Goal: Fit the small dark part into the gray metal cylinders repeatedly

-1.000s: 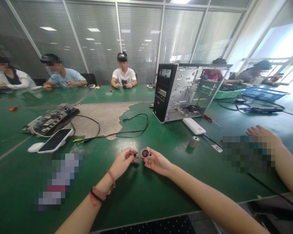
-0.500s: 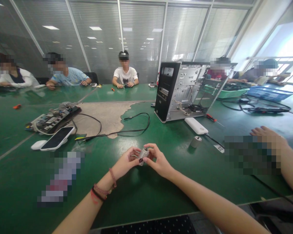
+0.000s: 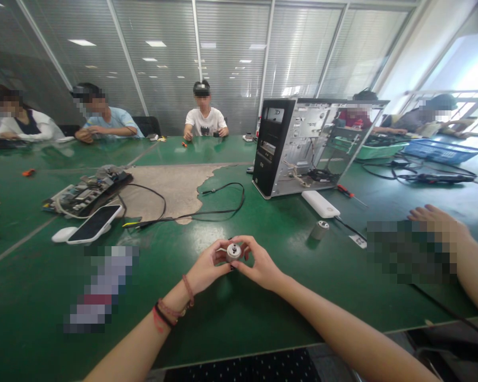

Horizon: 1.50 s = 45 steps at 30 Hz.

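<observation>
A small silver electric motor (image 3: 233, 252) is held above the green table between both hands, its round end with a dark central hub turned up toward me. My left hand (image 3: 207, 269), with bracelets at the wrist, curls its fingers round the motor's left side. My right hand (image 3: 259, 264) grips the other side with thumb and fingers. Part of the motor's body is hidden by the fingers. A similar silver cylinder (image 3: 322, 230) stands upright on the table, to the right of my hands.
An opened computer case (image 3: 267, 151) stands beyond my hands, near a white power bank (image 3: 321, 205) and a screwdriver (image 3: 346, 192). To the left lie a phone (image 3: 95, 224), a circuit assembly (image 3: 87, 193) and a black cable (image 3: 219, 213). Another person's hand (image 3: 438, 223) rests at right.
The motor has been turned from a slanted pose so that its round end faces me. Both hands still hold it, with their fingers slightly shifted.
</observation>
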Each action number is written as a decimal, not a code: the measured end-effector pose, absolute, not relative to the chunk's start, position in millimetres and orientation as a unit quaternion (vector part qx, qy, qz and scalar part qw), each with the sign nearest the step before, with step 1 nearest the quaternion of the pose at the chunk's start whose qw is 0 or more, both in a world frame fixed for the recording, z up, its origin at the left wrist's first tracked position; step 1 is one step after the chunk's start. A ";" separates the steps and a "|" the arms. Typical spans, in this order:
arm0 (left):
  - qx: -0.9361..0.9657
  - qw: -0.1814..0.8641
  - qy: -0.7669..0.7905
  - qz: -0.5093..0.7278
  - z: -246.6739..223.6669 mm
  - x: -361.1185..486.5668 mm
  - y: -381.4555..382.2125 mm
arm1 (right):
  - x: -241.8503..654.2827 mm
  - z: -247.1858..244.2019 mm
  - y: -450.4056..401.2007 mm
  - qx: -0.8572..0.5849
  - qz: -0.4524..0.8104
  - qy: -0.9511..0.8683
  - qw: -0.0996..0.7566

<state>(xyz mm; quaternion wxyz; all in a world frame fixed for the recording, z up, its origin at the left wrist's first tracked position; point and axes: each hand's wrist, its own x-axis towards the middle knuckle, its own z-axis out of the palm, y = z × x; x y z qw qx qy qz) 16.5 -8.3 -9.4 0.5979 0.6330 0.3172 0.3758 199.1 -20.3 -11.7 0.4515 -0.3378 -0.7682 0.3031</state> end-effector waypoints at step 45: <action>0.438 0.748 0.330 0.374 6.5 22.7 -17.7 | 200.1 -15.2 -9.6 -0.344 0.509 -0.643 0.458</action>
